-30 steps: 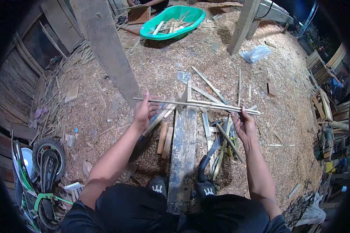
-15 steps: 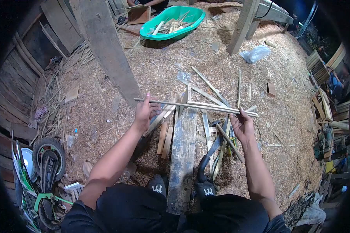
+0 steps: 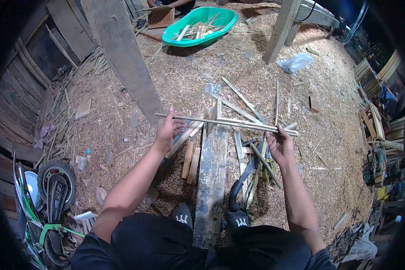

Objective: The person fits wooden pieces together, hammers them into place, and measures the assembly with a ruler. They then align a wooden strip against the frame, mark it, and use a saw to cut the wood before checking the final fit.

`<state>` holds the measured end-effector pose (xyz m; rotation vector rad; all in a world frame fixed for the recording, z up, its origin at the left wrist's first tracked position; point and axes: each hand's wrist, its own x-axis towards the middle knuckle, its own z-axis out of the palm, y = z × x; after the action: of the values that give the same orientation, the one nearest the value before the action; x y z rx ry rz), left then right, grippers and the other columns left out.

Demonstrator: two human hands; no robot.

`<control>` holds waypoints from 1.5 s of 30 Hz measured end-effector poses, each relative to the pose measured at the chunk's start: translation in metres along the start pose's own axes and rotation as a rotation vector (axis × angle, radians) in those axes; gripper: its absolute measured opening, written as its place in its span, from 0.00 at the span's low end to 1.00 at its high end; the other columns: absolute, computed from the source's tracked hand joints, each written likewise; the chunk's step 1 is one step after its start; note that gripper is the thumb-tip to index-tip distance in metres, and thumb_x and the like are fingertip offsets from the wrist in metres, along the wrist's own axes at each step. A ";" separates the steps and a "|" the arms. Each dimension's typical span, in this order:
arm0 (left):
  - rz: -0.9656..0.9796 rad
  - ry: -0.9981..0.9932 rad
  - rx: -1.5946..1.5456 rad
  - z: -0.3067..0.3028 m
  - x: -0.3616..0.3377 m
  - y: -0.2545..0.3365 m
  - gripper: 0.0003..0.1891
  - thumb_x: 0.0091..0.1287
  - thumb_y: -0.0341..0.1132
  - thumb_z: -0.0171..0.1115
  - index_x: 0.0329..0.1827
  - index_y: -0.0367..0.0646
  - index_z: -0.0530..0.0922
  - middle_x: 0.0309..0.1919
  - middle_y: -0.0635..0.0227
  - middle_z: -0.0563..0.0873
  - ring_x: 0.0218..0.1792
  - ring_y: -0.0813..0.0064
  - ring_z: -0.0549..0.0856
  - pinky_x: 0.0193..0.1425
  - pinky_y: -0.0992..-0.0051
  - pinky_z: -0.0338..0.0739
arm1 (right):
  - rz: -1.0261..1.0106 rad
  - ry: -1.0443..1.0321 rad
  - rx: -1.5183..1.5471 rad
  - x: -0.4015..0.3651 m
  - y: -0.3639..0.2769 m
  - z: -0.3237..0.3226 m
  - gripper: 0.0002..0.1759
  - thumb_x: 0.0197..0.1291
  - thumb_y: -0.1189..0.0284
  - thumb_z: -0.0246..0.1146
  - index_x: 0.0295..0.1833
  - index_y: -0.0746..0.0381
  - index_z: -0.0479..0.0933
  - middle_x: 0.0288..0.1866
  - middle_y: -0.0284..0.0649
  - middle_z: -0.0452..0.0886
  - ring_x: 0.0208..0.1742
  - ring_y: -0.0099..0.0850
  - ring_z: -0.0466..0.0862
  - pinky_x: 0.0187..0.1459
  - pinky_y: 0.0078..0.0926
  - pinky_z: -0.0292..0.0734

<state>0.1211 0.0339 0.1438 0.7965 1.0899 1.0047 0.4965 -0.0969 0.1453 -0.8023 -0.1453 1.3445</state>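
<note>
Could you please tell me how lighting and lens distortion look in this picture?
Head view: strong fisheye, black vignette at the corners; cool bluish light, brightest on the sawdust floor; the sticks held by the left hand and right hand look sharp.

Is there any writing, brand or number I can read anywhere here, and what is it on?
White logo, roughly like "M", on left shoe and right shoe; no word readable.
Motorbike panels: any lettering too blurred to read.
Bamboo strips held by left hand and right hand: no writing.
</note>
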 end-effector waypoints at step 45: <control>0.011 0.028 0.006 0.002 -0.003 0.001 0.29 0.76 0.59 0.49 0.50 0.36 0.77 0.31 0.63 0.85 0.31 0.75 0.86 0.32 0.78 0.81 | -0.005 -0.008 -0.013 -0.002 0.001 -0.001 0.13 0.72 0.70 0.58 0.52 0.69 0.74 0.52 0.52 0.83 0.46 0.41 0.87 0.49 0.30 0.89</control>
<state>0.1228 0.0309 0.1461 0.7963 1.1142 1.0241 0.4953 -0.0991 0.1445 -0.8068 -0.1625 1.3437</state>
